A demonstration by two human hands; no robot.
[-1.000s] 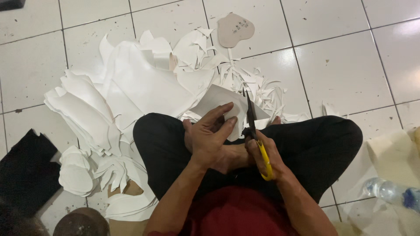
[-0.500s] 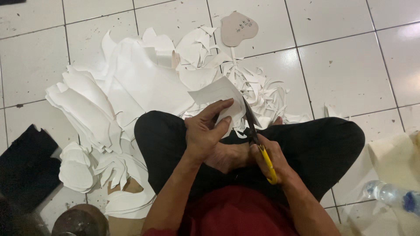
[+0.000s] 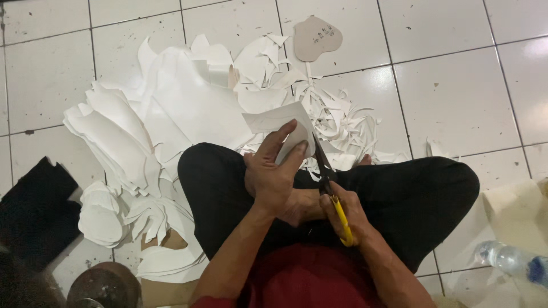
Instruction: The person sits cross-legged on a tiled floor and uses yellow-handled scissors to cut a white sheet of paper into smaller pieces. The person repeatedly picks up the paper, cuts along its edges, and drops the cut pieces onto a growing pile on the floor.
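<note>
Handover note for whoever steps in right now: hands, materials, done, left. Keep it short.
Left hand: holds a white sheet up over the lap.
Right hand: grips yellow-handled scissors, blades at the sheet's right edge.
Done: cut white pieces stacked on the floor at left; scraps ahead, beside a brown heart-shaped template.
Left: the cut on this sheet is unfinished.

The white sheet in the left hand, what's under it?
Under the white sheet held by the left hand lie white paper scraps on the tiled floor. Whatever sits directly beneath is covered.
</note>
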